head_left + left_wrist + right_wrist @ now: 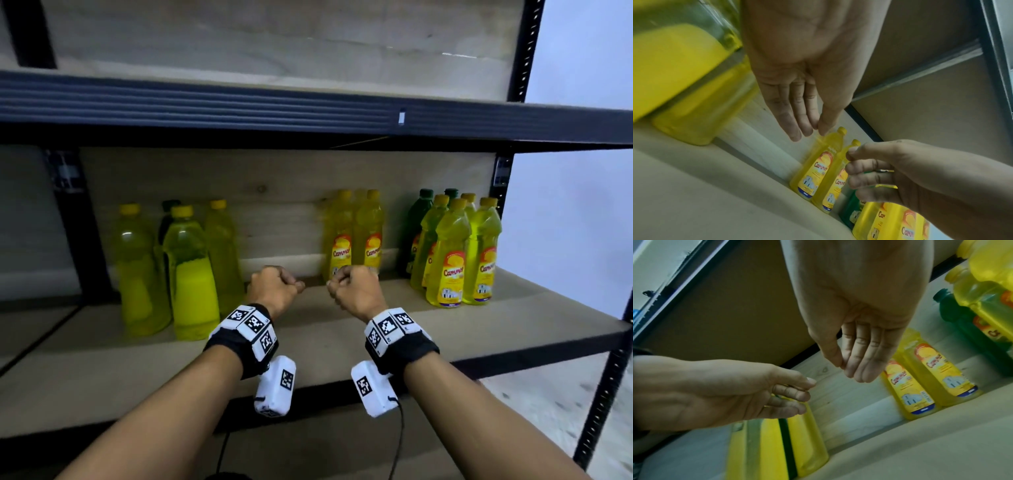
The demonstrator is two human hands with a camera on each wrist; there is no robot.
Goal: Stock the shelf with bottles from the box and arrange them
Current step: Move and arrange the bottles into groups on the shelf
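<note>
While nothing is being carried at this moment, the shelf (342,339) across the middle of the head view already looks well on its way to stocked, so I would judge the job past halfway, though how many bottles remain I cannot say, because the box is not in any view.

Largest on the board, at the left of the frame, stands a cluster of big plain yellow bottles (191,270) with a dark green one half hidden behind them. At the right of the frame a tight group of labelled yellow bottles (455,253) stands in rows, two dark green ones at its back. Between them, right of centre and against the back panel, a small pair of labelled bottles (356,236) stands side by side. The groups are upright and roughly sorted, but a bare stretch of board lies between the left cluster and the pair, and the front half of the shelf carries nothing.

Both hands hover low in the centre of the frame, just in front of that gap. The left hand (274,287) and the right hand (356,291) each have their fingers loosely curled, thumb near fingertips, gripping nothing; the wrist views confirm bare palms.
</note>
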